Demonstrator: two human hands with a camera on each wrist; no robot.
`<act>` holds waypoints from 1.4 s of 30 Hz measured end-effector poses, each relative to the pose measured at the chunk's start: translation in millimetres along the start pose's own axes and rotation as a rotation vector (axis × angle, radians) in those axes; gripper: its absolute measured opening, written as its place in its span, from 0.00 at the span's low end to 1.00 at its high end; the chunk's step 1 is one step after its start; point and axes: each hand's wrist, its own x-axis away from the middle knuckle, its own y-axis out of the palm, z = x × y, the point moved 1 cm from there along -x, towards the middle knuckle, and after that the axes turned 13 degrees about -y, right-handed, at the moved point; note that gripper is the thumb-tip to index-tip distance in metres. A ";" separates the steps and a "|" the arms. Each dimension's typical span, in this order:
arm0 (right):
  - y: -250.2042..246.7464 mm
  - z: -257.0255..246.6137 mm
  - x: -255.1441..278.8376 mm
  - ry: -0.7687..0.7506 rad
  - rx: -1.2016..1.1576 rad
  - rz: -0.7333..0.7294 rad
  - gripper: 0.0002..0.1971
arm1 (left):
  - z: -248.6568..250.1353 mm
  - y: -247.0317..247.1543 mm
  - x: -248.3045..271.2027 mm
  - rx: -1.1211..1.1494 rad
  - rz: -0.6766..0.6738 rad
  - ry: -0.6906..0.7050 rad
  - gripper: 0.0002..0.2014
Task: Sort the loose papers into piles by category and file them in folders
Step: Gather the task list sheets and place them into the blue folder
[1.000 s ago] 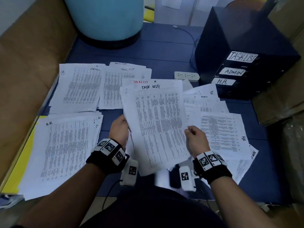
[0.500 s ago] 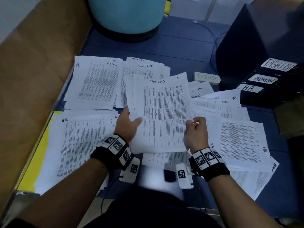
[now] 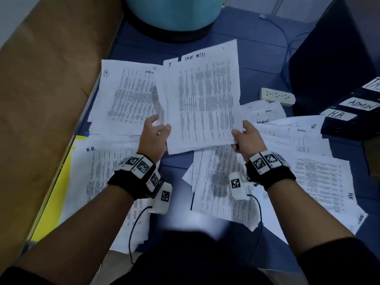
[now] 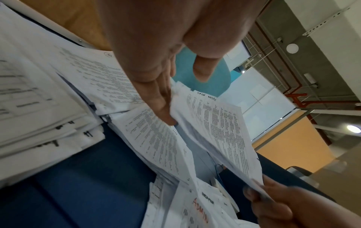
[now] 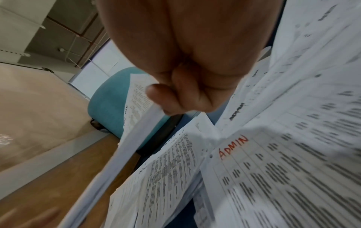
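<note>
Nearest the wearer, on the blue desk (image 3: pixel 174 171), a loose sheaf of printed sheets (image 3: pixel 222 188) lies slightly askew between the forearms; at its left sits a thick pile headed "H.R." (image 3: pixel 102 182) on a yellow folder (image 3: pixel 55 194), and at its right a fanned spread (image 3: pixel 320 177) with "HR" and "ADMIN" written on its margins. Above the middle of the desk, a stack of papers headed "TASK LIST" (image 3: pixel 203 99) is held clear of the surface. The right hand (image 3: pixel 246 140) pinches its lower right corner, thumb on top and fingers curled beneath; the right wrist view confirms this grip. The left hand (image 3: pixel 153 136) lies against the stack's left edge with fingers extended and thumb apart, and does not close on the paper, as the left wrist view shows. Below the raised stack, partly covered by it, a pile marked "Admin" with a circled 4 (image 3: pixel 127 95) rests at the left. To the right stand a white power strip (image 3: pixel 276 97) and dark file boxes (image 3: pixel 353 112) labelled "ADMIN" and "H.R."; a third label is cut off. Farthest back stands a teal cylindrical object (image 3: pixel 172 11), and a brown panel (image 3: pixel 41 89) borders the desk's left side.
</note>
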 end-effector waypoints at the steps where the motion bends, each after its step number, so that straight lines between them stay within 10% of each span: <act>1: 4.0 -0.2 -13.3 -0.010 0.018 0.009 0.14 | -2.1 -2.7 -0.1 0.027 -0.020 -0.025 0.16; 15: 54.5 22.4 -97.5 0.201 0.210 -0.048 0.18 | -41.8 -31.0 7.9 0.095 -0.001 -0.147 0.09; 22: -24.4 10.8 -48.2 0.028 0.444 -0.086 0.11 | -32.3 12.4 13.0 0.014 -0.128 -0.115 0.08; 30: -101.6 73.7 55.0 0.212 0.524 -0.135 0.12 | -56.7 80.2 26.0 -0.367 -0.255 -0.106 0.13; 42: -86.6 138.9 117.3 0.312 0.333 -0.052 0.15 | -83.5 114.7 55.0 -0.623 -0.131 -0.094 0.18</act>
